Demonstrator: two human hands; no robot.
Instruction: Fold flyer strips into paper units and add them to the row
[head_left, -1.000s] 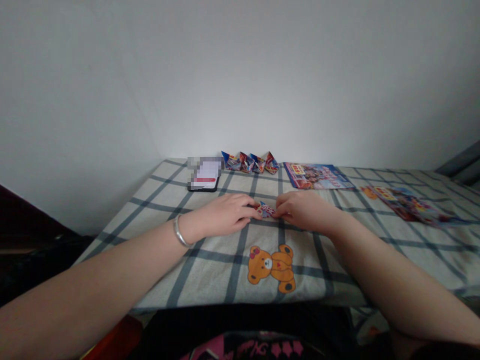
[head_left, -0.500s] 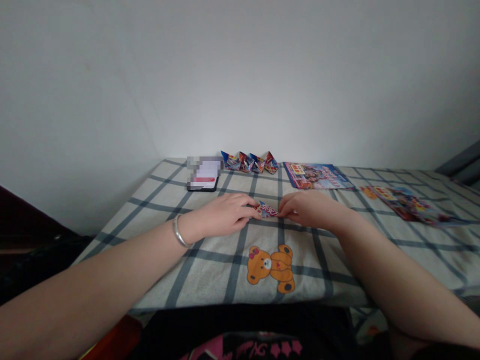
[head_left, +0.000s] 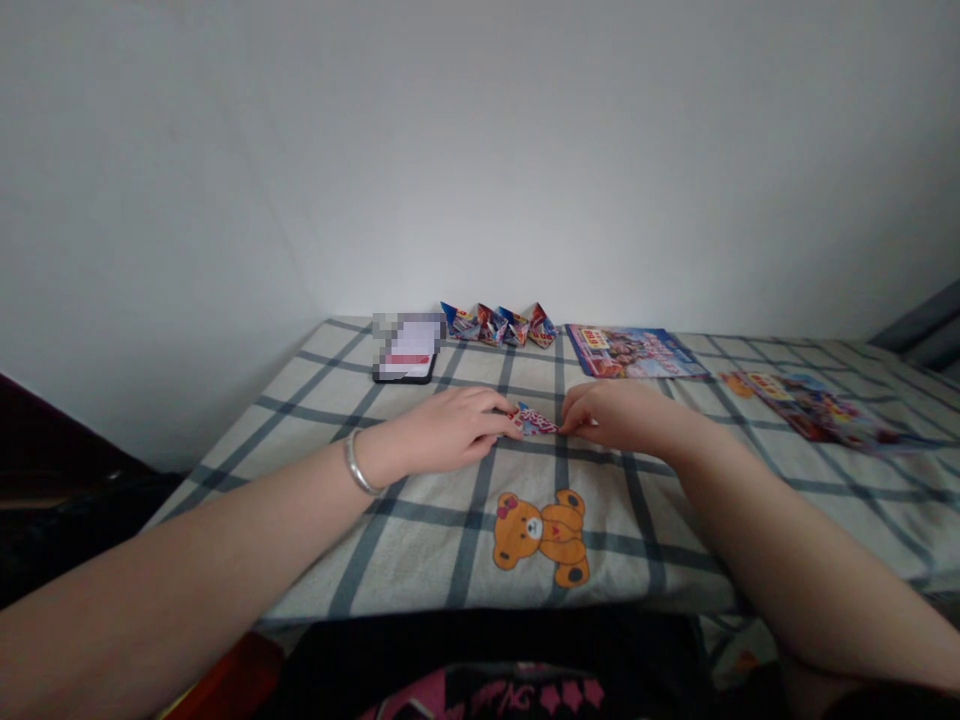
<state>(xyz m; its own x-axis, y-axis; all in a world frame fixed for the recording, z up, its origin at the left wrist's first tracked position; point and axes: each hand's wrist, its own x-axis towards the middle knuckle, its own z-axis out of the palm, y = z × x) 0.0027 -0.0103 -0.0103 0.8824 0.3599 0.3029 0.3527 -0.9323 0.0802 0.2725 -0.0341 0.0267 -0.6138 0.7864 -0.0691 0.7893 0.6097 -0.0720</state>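
A small folded piece of printed paper (head_left: pixel 535 421), red, white and blue, is held just over the checked cloth between my two hands. My left hand (head_left: pixel 455 428), with a silver bangle at the wrist, pinches its left end between thumb and fingers. At the right tip, my right hand (head_left: pixel 622 415) has its thumb and forefinger closed on the paper's corner. The other fingers of the right hand are curled in. Beyond the hands, several folded paper pieces (head_left: pixel 499 325) of similar print stand in a row by the wall.
A phone (head_left: pixel 409 350) lies at the back left. Flat printed sheets (head_left: pixel 637 352) lie at the back right, with another printed sheet (head_left: pixel 825 410) farther right. The checked tablecloth (head_left: pixel 405 560) carries a printed bear (head_left: pixel 541 538) near the front edge. A white wall (head_left: pixel 480 150) rises behind.
My right hand has shifted very slightly right and up along the paper's tip. The left hand keeps its pinch in the same place.
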